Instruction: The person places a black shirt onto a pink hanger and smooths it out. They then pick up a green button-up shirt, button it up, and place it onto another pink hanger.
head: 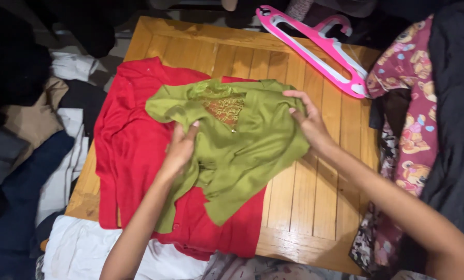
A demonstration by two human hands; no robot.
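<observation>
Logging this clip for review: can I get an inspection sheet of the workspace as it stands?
Surface: wooden slatted table, bare on its right side.
Job's things: green garment with embroidered neckline, lying crumpled on a red garment spread flat.
Clutter: pink hanger at the far right corner; white cloth at the near edge.
Hands: left hand and right hand both grip the green garment.
Cables: nothing seen.
Surroundings: heaped clothes on the left; cartoon-print fabric on the right.
</observation>
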